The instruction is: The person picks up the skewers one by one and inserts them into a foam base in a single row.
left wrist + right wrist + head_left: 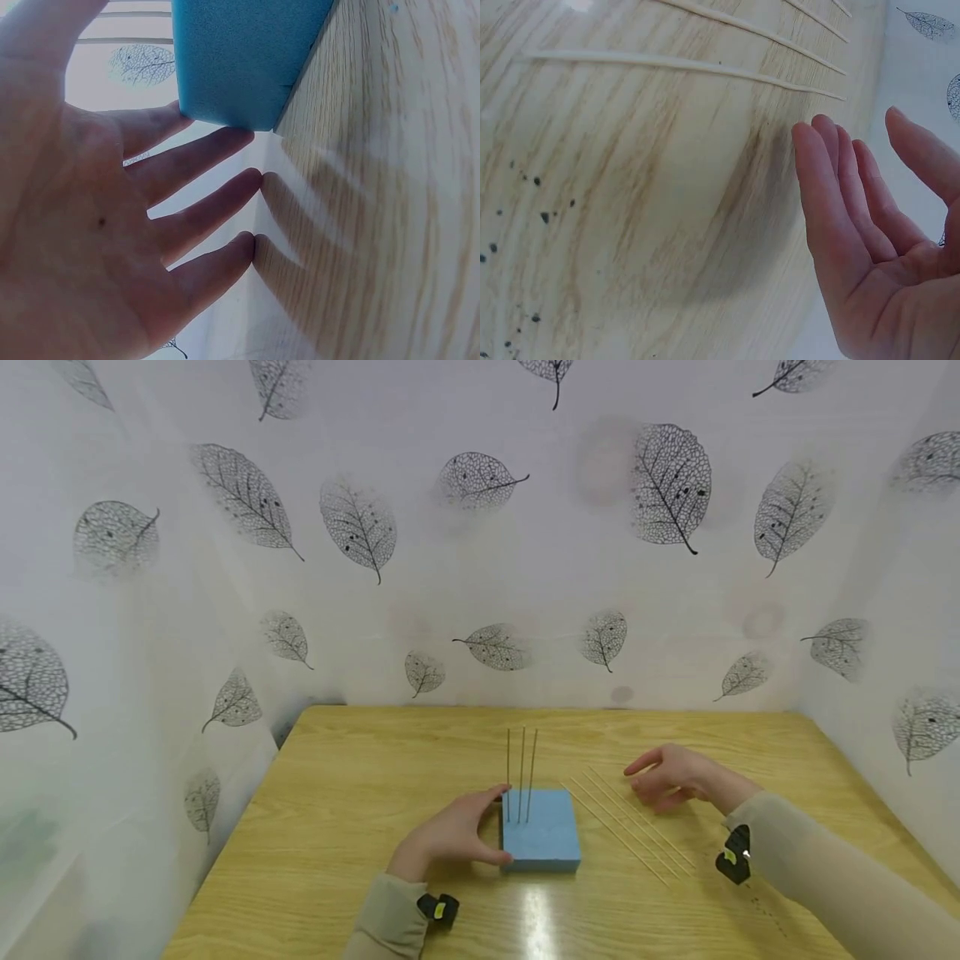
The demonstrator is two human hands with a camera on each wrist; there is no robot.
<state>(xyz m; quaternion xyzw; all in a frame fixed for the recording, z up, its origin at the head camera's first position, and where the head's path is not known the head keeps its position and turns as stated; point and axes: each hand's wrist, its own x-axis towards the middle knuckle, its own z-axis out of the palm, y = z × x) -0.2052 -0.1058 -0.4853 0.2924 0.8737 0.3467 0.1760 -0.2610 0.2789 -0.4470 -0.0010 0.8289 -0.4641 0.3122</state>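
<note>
A blue foam block (543, 839) lies flat on the wooden table, and three thin sticks (522, 777) stand upright near its left back part. My left hand (453, 837) spans the block's left side, thumb at the front corner and forefinger at the back corner. In the left wrist view, fingertips touch the block (244, 64) while the other fingers (214, 274) reach down to the tabletop. My right hand (678, 778) hovers just right of several loose sticks (626, 822), fingers loosely bent, holding nothing. The sticks (705, 67) also show in the right wrist view, apart from that hand.
The wooden table (360, 760) meets a pale leaf-printed backdrop (525, 568) at the back, with similar sheets on both sides. Dark specks (544, 217) mark the tabletop near my right forearm. Black wrist devices (735, 854) sit at both cuffs.
</note>
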